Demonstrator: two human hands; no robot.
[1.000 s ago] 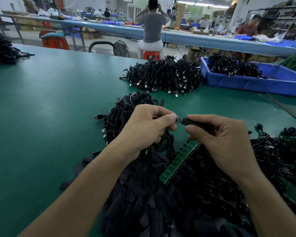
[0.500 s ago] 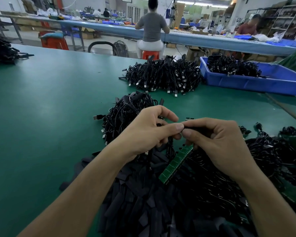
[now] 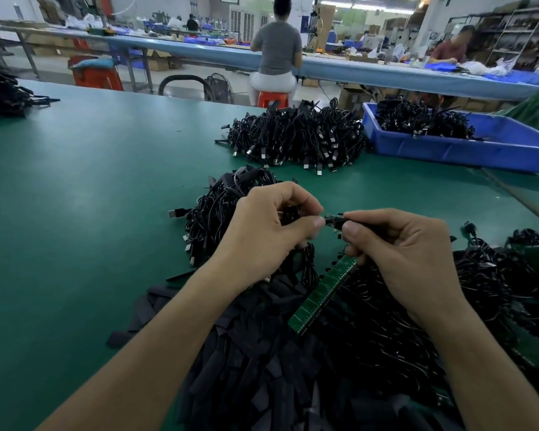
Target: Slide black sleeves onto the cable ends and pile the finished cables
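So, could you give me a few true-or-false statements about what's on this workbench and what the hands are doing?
1. The left hand pinches a cable end. True.
2. The right hand lies flat on the table. False: it pinches a black sleeve at the cable end.
3. The blue bin is empty. False: it holds black cables.
4. A strip of green circuit boards lies below the hands. True.
5. The table is red. False: it is green.

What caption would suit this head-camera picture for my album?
Left hand holds a cable end, right hand a black sleeve, above heaped cables on a green table.
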